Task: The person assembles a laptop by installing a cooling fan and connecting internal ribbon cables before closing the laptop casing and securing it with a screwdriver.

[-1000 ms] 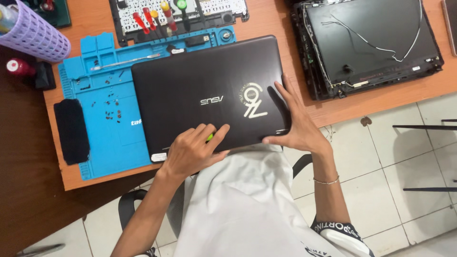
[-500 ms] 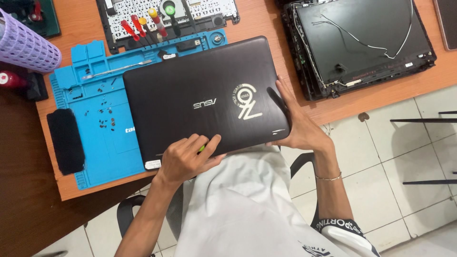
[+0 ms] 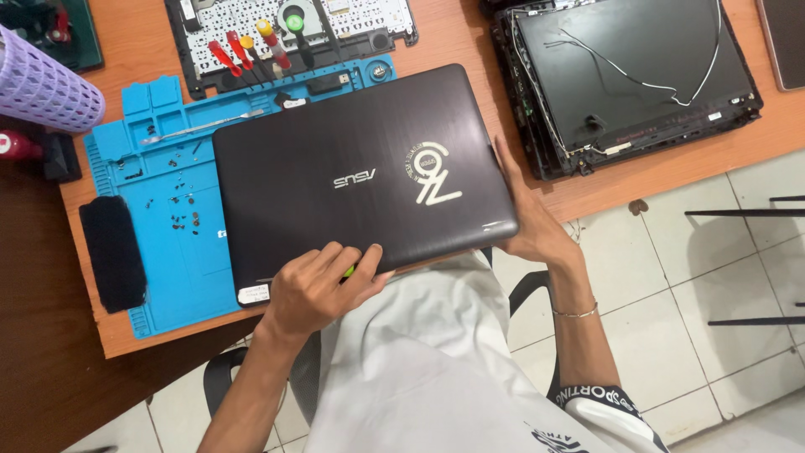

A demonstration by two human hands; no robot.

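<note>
We see bare blue mat (image 3: 155,281) left of the laptop (image 3: 360,176); the opened chassis (image 3: 629,75) crowds its right, screwdrivers (image 3: 251,50) behind.
</note>
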